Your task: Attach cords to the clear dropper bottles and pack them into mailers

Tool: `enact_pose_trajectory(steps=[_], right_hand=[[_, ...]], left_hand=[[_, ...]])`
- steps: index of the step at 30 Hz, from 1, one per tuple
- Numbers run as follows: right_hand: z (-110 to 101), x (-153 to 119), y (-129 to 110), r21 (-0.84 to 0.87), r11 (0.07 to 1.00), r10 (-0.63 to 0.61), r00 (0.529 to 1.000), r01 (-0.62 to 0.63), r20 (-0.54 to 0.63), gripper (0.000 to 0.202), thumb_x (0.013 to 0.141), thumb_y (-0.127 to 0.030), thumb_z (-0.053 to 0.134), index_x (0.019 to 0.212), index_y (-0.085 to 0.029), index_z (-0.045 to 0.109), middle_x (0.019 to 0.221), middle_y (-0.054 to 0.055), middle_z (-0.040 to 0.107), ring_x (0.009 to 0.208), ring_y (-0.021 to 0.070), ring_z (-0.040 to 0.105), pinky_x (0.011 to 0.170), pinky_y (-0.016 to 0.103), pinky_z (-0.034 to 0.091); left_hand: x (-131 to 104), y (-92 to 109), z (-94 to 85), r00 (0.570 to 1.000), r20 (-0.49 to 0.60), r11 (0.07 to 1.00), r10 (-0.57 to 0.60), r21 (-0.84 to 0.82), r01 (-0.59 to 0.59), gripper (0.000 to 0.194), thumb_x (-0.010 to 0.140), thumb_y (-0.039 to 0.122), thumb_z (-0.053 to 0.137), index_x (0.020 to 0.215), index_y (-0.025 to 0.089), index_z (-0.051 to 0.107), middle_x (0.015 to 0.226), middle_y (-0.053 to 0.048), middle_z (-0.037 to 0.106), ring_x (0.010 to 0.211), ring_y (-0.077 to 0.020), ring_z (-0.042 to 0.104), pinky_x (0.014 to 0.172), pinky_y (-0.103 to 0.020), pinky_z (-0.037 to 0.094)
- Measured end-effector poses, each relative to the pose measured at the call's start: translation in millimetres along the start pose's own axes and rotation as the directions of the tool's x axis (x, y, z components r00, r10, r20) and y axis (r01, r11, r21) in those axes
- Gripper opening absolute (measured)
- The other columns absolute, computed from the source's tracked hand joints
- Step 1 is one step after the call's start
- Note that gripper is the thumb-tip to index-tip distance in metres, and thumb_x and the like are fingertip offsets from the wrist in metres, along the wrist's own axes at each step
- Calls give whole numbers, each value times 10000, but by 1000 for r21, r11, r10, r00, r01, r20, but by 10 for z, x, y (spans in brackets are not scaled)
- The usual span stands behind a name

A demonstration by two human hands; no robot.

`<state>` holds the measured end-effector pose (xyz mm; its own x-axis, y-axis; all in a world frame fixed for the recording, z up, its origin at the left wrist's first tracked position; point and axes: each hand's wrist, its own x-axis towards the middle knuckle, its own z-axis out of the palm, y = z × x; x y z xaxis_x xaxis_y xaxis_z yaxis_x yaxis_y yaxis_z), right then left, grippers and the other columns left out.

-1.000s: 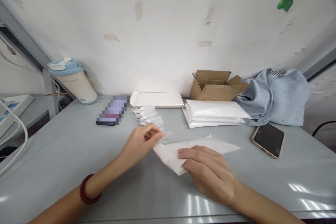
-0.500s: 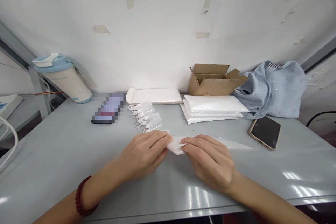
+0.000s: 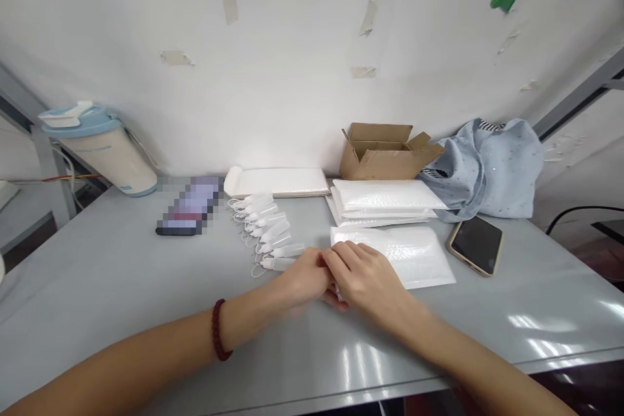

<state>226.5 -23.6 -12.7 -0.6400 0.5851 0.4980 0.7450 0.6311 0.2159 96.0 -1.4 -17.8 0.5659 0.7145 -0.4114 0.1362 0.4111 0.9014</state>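
A white bubble mailer (image 3: 414, 257) lies flat on the grey table, its left end beside and partly under my right hand. My left hand (image 3: 312, 279) and my right hand (image 3: 358, 273) meet at that end, the right fingers curled over the left ones. Both hands are closed, and whatever is between the fingers is hidden. Several small clear bottles with white caps and loops (image 3: 273, 231) lie in a column left of my hands. Behind the mailer is a stack of white bubble mailers (image 3: 390, 198), with a stack of flat white envelopes (image 3: 277, 182) to its left.
An open cardboard box (image 3: 390, 159) stands by the wall, next to a light blue cloth (image 3: 507, 169). One phone (image 3: 475, 245) lies at the right, another phone (image 3: 192, 205) at the left. A cream tumbler (image 3: 107, 156) leans at the back left of the table (image 3: 121, 292).
My hands have come together, right over left. The mailer now lies flat and shows its broad face. More of the bottles is visible, and the view has shifted slightly.
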Motion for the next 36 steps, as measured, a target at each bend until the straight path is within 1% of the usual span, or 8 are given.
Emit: enact_pose_trajectory(steps=[3,7,14,22,25,30,33,36], right_hand=[[50,-14,49,-12,998,64,974,-63,217,100,692,-48,546,725,-142,533,616,22,584,500,143,515,456,263,267],[-17,30,96,-85,979,203,873,-184,444,122,694,-56,566,772,-140,526,676,49,619,523,155,558,434,267,176],[-44,87,190,-139,961,278,845,-241,456,137,755,-15,482,737,-150,498,656,48,607,556,152,566,456,276,169],[-2,92,235,-178,937,349,774,-302,528,149,815,-51,438,808,-135,562,707,64,630,579,173,603,448,274,165],[27,70,253,-226,920,393,722,-322,570,178,819,-26,434,853,-128,576,721,75,640,575,180,617,449,267,183],[72,38,248,-252,904,427,712,-345,557,155,897,-130,430,846,-121,576,720,101,635,583,198,625,449,267,212],[84,40,233,-240,908,419,713,-345,562,137,899,-165,455,856,-112,574,734,112,634,581,187,623,444,261,221],[85,42,223,-221,915,402,721,-337,565,131,893,-181,474,857,-104,574,736,117,627,573,168,615,447,253,245]], left_hand=[[148,-72,43,1000,28,1000,-10,-22,10,137,716,119,474,606,175,535,601,-1,595,629,-160,614,620,-298,532],[276,-104,60,997,71,999,-36,27,34,127,733,149,505,620,164,561,613,-13,626,658,-165,643,659,-300,547],[377,-3,152,994,37,952,-106,292,90,354,797,121,393,486,127,563,445,-17,584,407,-122,572,468,-252,508],[393,-46,95,999,-46,804,20,594,11,321,834,168,377,568,136,554,476,-22,600,394,-135,592,418,-231,477],[320,78,-64,977,-107,659,184,751,-42,165,851,245,452,865,138,576,639,-30,671,481,-148,628,445,-234,476],[341,580,-537,883,-129,238,450,971,20,209,893,171,399,976,115,583,971,-163,650,986,-288,591,765,-374,466],[492,814,-867,875,-84,15,477,996,88,166,827,142,522,952,97,620,1023,-188,632,1123,-338,480,795,-385,439],[626,895,-1099,891,-56,-133,450,983,130,151,763,142,599,898,117,660,938,-152,651,1008,-299,545,713,-325,446]])
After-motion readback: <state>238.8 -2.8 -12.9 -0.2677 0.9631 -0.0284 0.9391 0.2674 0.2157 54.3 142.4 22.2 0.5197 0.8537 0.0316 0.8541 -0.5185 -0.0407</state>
